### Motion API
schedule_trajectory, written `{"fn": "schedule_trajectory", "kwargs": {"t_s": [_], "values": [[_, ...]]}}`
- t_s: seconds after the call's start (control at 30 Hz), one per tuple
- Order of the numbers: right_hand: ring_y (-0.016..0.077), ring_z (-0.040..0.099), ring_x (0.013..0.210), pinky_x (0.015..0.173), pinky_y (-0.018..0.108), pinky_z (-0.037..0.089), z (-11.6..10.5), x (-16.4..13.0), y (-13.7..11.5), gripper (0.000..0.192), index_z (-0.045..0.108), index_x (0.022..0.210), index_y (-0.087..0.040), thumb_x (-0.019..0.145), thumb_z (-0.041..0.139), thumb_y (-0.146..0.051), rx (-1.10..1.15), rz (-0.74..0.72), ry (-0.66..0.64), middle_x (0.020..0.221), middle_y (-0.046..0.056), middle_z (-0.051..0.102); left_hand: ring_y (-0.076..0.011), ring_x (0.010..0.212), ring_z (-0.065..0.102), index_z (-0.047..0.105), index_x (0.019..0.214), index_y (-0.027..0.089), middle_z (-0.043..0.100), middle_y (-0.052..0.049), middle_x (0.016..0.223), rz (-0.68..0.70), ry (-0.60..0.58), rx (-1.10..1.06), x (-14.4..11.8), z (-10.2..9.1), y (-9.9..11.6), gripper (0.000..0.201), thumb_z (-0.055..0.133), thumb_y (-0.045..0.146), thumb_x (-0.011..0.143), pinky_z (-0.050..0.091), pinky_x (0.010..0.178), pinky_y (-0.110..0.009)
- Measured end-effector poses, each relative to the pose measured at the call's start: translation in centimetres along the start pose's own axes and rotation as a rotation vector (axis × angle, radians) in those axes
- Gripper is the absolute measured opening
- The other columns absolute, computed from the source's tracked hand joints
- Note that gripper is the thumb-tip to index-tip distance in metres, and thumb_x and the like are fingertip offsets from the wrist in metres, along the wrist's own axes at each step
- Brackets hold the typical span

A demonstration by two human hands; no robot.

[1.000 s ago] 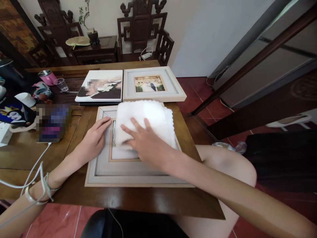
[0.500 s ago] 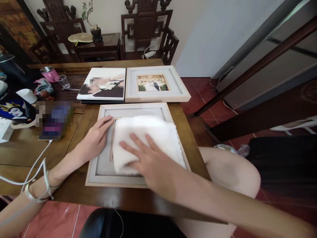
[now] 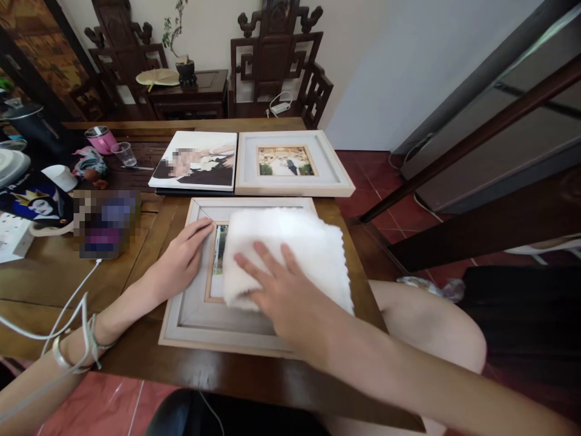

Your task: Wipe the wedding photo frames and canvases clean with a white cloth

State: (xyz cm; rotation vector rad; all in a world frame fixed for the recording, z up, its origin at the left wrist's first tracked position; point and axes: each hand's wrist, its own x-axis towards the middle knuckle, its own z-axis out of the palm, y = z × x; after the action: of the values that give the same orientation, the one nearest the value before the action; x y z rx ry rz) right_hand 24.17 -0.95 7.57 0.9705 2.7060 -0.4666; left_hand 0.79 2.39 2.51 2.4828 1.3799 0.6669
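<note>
Right hand (image 3: 284, 293) flat, unclenched, pressing white towel (image 3: 284, 242) covering nearest picture frame (image 3: 190, 315); left hand (image 3: 181, 260) flat, steadying frame. Second frame (image 3: 333, 175), album (image 3: 195, 163) lie beyond.

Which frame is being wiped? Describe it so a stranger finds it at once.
On the wooden table, two frames lie flat. It is the near frame, under the white cloth and both hands; the far frame is uncovered, beside a photo album.

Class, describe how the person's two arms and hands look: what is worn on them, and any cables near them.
Both forearms are bare, with no sleeves or gloves. The left hand has a thin silvery bangle and pale cord at its wrist, where a white cable loops across. The right hand shows no rings or wristwear; its fingers are bare.
</note>
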Motion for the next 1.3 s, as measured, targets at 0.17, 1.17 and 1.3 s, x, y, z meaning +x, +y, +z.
{"fn": "schedule_trajectory", "kwargs": {"t_s": [0.17, 1.17, 1.3], "values": [[0.0496, 0.025, 0.139, 0.105, 0.077, 0.023, 1.9, -4.0, -2.2, 0.019, 0.078, 0.091, -0.022, 0.091, 0.059, -0.026, 0.162, -0.357, 0.044, 0.154, 0.009, 0.035, -0.0252, 0.138, 0.043, 0.047, 0.139, 0.012, 0.045, -0.016, 0.147, -0.002, -0.009, -0.009, 0.0, -0.1, 0.1, 0.045, 0.032, 0.014, 0.096, 0.035, 0.116, -0.045], [0.0533, 0.019, 0.139, 0.104, 0.077, 0.026, 0.1, -2.1, -3.1, 0.038, 0.073, 0.112, -0.018, 0.075, 0.067, -0.012, 0.035, -0.150, -0.093, 0.156, 0.012, 0.028, -0.0275, 0.138, 0.043, 0.049, 0.138, 0.010, 0.046, -0.018, 0.145, -0.020, 0.016, -0.031, -0.2, 0.5, -0.2, 0.044, 0.032, 0.018, 0.097, 0.035, 0.116, -0.049], [0.0511, 0.016, 0.141, 0.107, 0.075, 0.023, 0.4, -3.1, -4.1, 0.036, 0.073, 0.113, -0.019, 0.078, 0.066, -0.018, 0.128, -0.264, -0.108, 0.157, 0.009, 0.028, -0.0271, 0.138, 0.043, 0.048, 0.138, 0.010, 0.045, -0.018, 0.146, -0.038, 0.007, -0.044, -0.2, 0.5, -0.2, 0.044, 0.031, 0.021, 0.099, 0.034, 0.117, -0.047]]}}
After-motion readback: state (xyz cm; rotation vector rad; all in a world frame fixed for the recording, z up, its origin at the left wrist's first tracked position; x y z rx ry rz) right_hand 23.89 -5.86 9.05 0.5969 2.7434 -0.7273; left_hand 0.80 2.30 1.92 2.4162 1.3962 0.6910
